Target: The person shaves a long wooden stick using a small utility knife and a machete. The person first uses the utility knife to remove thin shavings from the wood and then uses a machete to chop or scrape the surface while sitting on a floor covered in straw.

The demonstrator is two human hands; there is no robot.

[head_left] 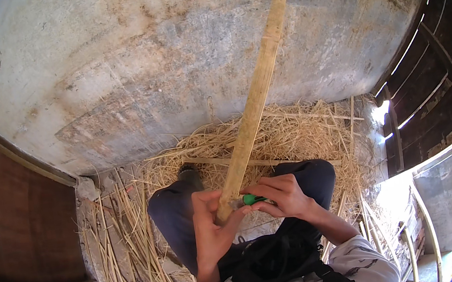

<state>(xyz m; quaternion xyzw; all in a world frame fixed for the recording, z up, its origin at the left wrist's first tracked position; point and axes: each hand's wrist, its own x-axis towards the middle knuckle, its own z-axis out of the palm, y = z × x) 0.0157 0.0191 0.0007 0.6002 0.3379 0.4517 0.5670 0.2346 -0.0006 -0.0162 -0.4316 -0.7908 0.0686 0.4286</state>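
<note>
Left hand (210, 228) grips the bamboo pole (255, 100), right hand (281, 193) pinches a green tool (253, 199), straw (293, 132) piled around.

Left hand (210, 231): forearm rising from lower edge, palm up, fingers curled closed in grip. Right hand (281, 193): just beside left, forearm bent inward from lower right, fingertips pinched closed, touching left thumb area.
</note>
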